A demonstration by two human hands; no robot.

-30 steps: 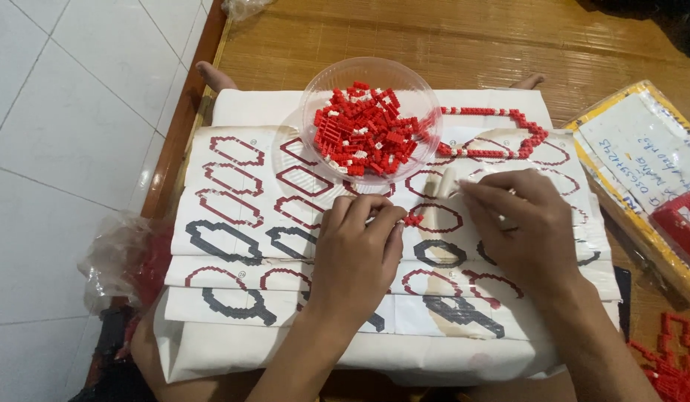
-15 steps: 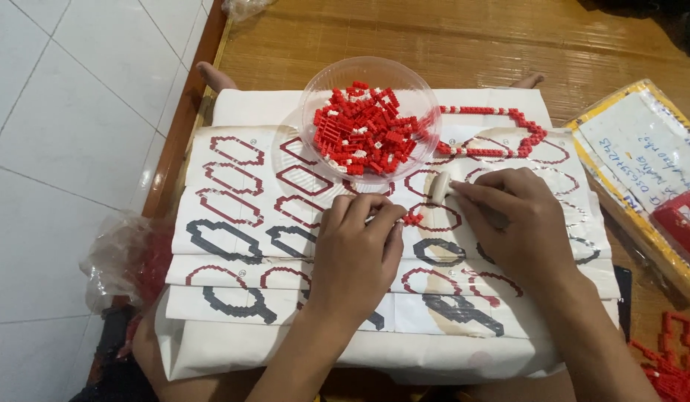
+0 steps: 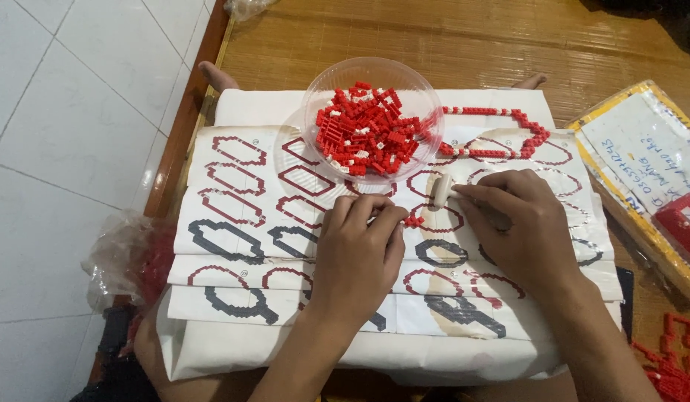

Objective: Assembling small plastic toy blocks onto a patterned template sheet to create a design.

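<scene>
A crumpled clear plastic bag (image 3: pixel 129 257) lies at the far left on the white tiles. The pattern sheets (image 3: pixel 233 193), printed with red and black oval outlines, cover the person's lap. The left hand (image 3: pixel 360 249) rests on them, fingertips pressed together, pinching a small red brick piece (image 3: pixel 413 220) that sits on the paper between both hands. Above stands a clear bowl (image 3: pixel 371 123) heaped with red and white bricks. The right hand (image 3: pixel 520 223) pinches a small white tool (image 3: pixel 440 191), its long axis upright on the sheet, leaning slightly right. Beyond lies a finished red brick loop (image 3: pixel 501 138), stretched left to right.
</scene>
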